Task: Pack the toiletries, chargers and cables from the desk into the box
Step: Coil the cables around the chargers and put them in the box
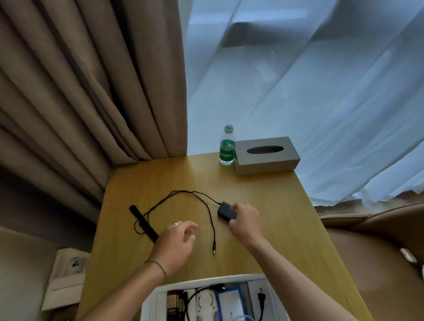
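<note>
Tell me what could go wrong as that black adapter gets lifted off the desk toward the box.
1. The right hand grips the black adapter, but its cable loops across the black stick-shaped item; lifting may drag that along or off the desk edge.
2. The loose plug end could swing and snag on the box rim.
3. The box already looks crowded with cables, so tangling seems likely.

- One desk [264, 212] stood by the curtains.
- One water bottle [227, 146] was on it.
- One grey tissue box [267, 156] sat beside the bottle.
- One black charger [224, 211] lay there, with one cable [203, 204].
- One black stick [142, 221], too blurred to identify.
- One white box [210, 305], already holding several items.
- Two hands: left [177, 244], right [246, 221].
- One wall socket [71, 264].
</note>
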The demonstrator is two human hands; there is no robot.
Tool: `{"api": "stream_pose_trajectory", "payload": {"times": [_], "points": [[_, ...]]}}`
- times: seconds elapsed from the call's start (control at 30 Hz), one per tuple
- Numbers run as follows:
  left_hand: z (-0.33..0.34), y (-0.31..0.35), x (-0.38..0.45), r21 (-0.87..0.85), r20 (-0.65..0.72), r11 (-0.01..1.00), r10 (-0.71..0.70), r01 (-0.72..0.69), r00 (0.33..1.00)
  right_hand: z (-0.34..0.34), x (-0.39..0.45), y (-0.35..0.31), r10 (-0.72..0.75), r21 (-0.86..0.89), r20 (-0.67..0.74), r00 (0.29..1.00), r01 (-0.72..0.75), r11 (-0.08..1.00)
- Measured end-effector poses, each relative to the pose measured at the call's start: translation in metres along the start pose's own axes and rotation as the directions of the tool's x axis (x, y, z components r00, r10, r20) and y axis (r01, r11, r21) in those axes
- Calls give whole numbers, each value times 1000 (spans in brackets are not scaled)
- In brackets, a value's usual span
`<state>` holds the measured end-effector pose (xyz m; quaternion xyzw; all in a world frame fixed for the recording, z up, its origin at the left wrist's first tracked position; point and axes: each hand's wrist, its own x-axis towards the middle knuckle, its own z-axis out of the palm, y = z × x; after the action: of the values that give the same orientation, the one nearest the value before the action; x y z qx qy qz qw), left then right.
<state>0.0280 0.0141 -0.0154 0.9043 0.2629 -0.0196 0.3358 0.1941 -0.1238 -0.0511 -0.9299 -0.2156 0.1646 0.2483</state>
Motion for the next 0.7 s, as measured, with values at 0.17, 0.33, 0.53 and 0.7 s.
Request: {"api": "stream_pose_trajectory", "payload": {"times": [0.17, 0.33, 0.53, 0.7], "points": [[-4, -7, 12, -48, 6, 998, -35, 35, 999, 25, 33, 5, -15, -181, 38, 999, 22, 983], [-7, -11, 11, -69, 26, 996, -57, 58, 998, 38, 47, 11, 1, -231, 56, 998, 12, 973], [-10, -2, 7, -260, 48, 958, -115, 123, 992, 25, 31, 5, 55, 2, 107, 993, -56, 998], [-17, 29, 6, -531, 22, 820, -240, 215, 970, -4, -34, -23, -45, 395, 131, 990, -11, 919]]}}
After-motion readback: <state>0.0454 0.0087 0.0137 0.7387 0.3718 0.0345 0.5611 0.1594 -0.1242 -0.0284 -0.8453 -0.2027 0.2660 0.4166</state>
